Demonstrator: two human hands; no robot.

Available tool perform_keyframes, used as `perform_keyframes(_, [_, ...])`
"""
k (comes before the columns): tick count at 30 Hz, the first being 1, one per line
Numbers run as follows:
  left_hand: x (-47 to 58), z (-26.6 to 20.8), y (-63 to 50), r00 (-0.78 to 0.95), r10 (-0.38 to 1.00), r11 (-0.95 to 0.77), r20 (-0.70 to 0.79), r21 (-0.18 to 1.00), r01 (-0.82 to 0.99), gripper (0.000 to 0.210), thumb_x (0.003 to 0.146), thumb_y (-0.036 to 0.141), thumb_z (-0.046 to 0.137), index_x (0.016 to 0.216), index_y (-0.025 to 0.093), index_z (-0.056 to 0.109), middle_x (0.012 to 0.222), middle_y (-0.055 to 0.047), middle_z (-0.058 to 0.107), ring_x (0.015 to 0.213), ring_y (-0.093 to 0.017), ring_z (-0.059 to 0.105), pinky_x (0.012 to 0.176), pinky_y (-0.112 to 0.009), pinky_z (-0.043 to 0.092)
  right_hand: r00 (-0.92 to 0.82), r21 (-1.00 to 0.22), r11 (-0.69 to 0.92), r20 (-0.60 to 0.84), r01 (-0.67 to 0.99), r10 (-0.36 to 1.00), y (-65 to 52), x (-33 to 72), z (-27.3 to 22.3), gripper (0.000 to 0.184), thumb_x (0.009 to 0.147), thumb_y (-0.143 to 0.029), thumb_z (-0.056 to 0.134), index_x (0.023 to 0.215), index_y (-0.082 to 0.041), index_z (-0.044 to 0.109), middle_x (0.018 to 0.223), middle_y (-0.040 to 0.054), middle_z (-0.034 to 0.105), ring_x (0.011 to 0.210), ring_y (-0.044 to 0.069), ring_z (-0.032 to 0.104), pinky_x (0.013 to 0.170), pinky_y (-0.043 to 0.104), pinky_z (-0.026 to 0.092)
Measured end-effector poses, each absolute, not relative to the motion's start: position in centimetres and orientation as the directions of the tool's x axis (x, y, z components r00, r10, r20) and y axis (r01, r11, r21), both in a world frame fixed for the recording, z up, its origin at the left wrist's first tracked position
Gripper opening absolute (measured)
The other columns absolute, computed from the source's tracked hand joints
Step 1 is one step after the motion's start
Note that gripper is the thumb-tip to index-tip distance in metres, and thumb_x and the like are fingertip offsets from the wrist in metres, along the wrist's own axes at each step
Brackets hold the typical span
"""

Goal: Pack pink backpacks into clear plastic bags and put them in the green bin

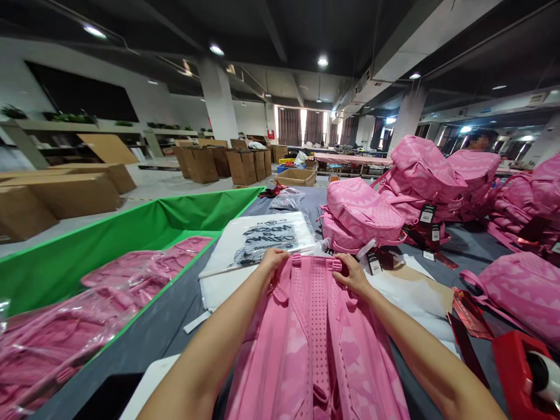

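Gripping one backpack point(319, 315), two hands point(272, 266) point(355, 276)

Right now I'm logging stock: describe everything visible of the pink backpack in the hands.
The backpack is two-tone pink, apparently fabric, with shoulder straps, a dotted central panel and buckles. In front of the person, its strap side faces the camera; the left hand and right hand grip its far corners.

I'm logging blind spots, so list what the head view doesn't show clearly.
In the head view:
Held pink backpack: far side hidden by its strapped side; lower end cut off by the bottom edge.
Hang tags: print too small to read.
Red object: cut off by the right edge.
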State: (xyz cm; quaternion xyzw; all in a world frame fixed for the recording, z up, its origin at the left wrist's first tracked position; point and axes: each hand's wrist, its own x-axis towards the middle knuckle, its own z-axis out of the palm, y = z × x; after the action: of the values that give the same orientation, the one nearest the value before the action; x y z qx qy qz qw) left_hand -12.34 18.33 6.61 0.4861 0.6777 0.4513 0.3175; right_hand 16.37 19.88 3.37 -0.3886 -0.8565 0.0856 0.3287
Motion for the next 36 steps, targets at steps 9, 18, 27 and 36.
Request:
perform_keyframes(9, [-10.9,5.9,16.5,-0.264,0.928,-0.056,0.263,0.799,0.599,0.038,0.090,0.045,0.057,0.061,0.022,0.062,0.065,-0.006,0.064,0.076,-0.027,0.065,0.075,-0.039,0.051,-0.467,-0.441,0.731,0.570,0.520,0.676,18.6,17.0,2.9,0.043,0.082,-0.025,0.068,0.125,-0.020,0.063,0.126,0.0124,0.068,0.122,0.028,0.060,0.109,0.049,0.046])
perform_keyframes(18, [-8.3,0.6,6.2,-0.041,0.865,-0.292,0.500,0.568,0.769,0.037,0.087,0.023,0.059,0.123,0.018,0.065,0.130,-0.015,0.062,0.129,-0.032,0.051,0.117,-0.050,0.036,-0.482,-0.267,0.678,0.533,0.684,0.696,11.9,18.3,1.3,0.038,0.091,-0.023,0.064,0.130,-0.022,0.063,0.126,0.0132,0.067,0.122,0.031,0.057,0.110,0.052,0.045])
perform_keyframes(27, [-9.0,-1.9,9.6,0.100,0.979,-0.167,0.179,0.414,0.895,0.023,0.090,0.040,0.069,0.083,0.017,0.068,0.094,-0.012,0.067,0.096,-0.031,0.062,0.090,-0.043,0.050,-0.510,-0.223,0.521,0.111,0.824,0.853,12.4,18.0,0.7,0.019,0.095,-0.035,0.068,0.104,-0.019,0.070,0.105,0.0120,0.073,0.102,0.027,0.065,0.089,0.036,0.048])
perform_keyframes(36, [-4.6,1.3,10.7,0.145,0.975,-0.204,0.169,0.420,0.884,0.079,0.094,0.065,0.055,0.157,0.020,0.037,0.164,-0.022,0.034,0.153,-0.042,0.029,0.119,-0.060,0.030,-0.301,-0.139,0.305,0.045,0.942,0.952,19.8,15.6,2.7,0.036,0.092,-0.047,0.071,0.117,-0.022,0.063,0.098,0.0061,0.075,0.088,0.023,0.067,0.071,0.029,0.041])
